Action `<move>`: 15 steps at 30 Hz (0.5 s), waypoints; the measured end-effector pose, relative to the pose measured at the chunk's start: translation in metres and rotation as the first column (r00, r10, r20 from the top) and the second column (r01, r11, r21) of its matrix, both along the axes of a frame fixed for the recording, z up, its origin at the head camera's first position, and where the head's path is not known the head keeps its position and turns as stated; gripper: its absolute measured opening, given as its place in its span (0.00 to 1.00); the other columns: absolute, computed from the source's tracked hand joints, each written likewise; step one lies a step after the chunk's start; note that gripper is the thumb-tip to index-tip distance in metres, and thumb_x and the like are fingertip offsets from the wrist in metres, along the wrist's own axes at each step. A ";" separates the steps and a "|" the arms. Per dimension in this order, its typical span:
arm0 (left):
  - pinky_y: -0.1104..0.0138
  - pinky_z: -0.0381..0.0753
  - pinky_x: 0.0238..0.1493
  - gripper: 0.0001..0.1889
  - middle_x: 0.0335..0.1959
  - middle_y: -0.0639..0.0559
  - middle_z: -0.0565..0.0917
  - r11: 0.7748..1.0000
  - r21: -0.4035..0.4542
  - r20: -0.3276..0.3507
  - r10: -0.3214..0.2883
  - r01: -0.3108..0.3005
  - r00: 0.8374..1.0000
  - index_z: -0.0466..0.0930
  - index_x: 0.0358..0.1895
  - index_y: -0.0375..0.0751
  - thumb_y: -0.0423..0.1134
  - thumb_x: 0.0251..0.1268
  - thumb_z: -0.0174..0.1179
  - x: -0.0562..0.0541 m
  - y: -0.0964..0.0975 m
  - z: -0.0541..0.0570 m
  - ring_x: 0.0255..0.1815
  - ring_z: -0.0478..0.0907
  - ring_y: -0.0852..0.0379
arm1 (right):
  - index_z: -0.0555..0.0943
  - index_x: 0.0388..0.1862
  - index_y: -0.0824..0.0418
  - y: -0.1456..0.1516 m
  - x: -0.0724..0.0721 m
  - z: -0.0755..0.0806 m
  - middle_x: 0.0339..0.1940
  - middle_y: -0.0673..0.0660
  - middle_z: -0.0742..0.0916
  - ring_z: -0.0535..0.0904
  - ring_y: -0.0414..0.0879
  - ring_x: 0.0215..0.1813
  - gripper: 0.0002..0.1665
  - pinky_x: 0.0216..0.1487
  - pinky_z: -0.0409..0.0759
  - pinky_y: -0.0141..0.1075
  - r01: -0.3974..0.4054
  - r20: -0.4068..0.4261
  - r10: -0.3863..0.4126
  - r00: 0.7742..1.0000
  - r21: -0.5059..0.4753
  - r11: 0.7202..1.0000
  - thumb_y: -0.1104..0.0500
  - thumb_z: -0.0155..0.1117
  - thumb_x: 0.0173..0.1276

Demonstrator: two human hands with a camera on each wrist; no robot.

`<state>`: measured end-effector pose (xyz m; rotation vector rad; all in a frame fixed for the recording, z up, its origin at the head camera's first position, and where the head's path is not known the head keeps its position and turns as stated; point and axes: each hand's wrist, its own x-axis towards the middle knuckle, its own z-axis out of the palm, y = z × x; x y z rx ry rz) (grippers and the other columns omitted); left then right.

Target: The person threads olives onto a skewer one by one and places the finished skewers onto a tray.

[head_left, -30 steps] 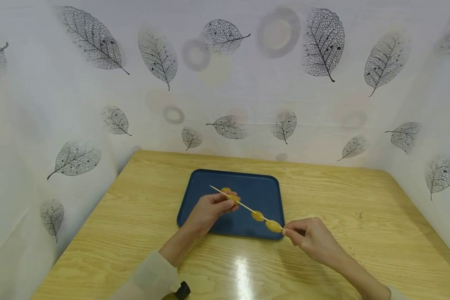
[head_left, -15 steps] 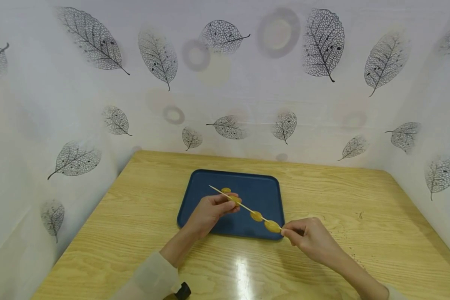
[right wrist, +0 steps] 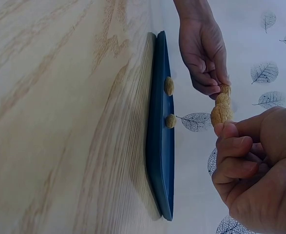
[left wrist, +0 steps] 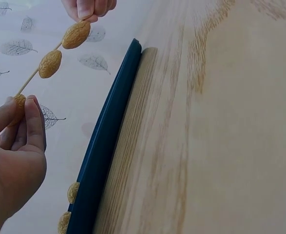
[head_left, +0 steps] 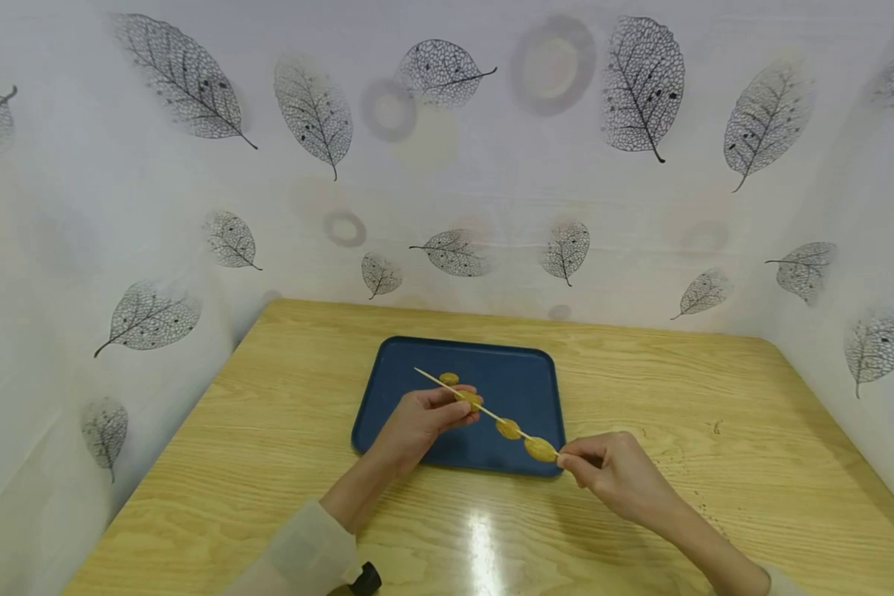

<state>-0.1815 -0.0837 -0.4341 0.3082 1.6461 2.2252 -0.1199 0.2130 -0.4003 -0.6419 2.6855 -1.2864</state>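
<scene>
A thin wooden skewer [head_left: 492, 412] slants above the dark blue tray [head_left: 525, 364]. Two wrinkled golden-brown dried fruits [head_left: 540, 449], oval like dates, are threaded near its lower right end. My right hand [head_left: 626, 480] pinches that end, right beside the last fruit. Between thumb and fingers, my left hand [head_left: 417, 422] pinches a third dried fruit [left wrist: 20, 105] on the skewer, partly covered by the fingers. Past the left hand, the bare tip of the skewer sticks out to the upper left in the head view.
Two more dried fruits [right wrist: 169, 86] lie on the tray, seen in both wrist views. The tray sits on a light wooden table [head_left: 268, 397]. Behind and beside it hangs a white cloth [head_left: 477, 182] with leaf prints.
My left hand and its dried fruit have shifted slightly right and down along the skewer. The skewer and my right hand have moved a little to the left.
</scene>
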 end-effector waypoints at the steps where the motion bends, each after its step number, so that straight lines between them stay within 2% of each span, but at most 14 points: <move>1: 0.64 0.84 0.59 0.15 0.70 0.29 0.72 1.000 -0.001 0.002 0.000 0.000 1.000 0.80 0.59 0.21 0.27 0.76 0.59 0.000 0.000 0.000 0.52 0.85 0.59 | 0.91 0.37 0.61 0.000 0.000 0.000 0.17 0.50 0.80 0.59 0.31 0.15 0.08 0.15 0.62 0.28 0.000 0.000 0.000 1.000 0.001 1.000 0.62 0.67 0.75; 6: 0.65 0.83 0.60 0.14 0.71 0.28 0.70 1.000 0.012 0.015 -0.002 0.002 1.000 0.80 0.58 0.21 0.27 0.76 0.59 0.001 0.001 -0.001 0.52 0.85 0.59 | 0.91 0.37 0.61 -0.001 0.000 0.000 0.17 0.50 0.80 0.59 0.31 0.15 0.08 0.15 0.62 0.28 -0.001 0.000 0.001 1.000 -0.001 1.000 0.62 0.67 0.75; 15: 0.65 0.84 0.59 0.16 0.70 0.28 0.71 1.000 0.008 -0.017 -0.019 0.019 1.000 0.79 0.59 0.19 0.28 0.76 0.60 0.000 0.002 -0.003 0.54 0.85 0.57 | 0.90 0.36 0.61 -0.002 0.000 0.002 0.16 0.50 0.80 0.58 0.31 0.14 0.09 0.16 0.62 0.28 -0.006 0.005 0.006 1.000 0.002 1.000 0.62 0.66 0.75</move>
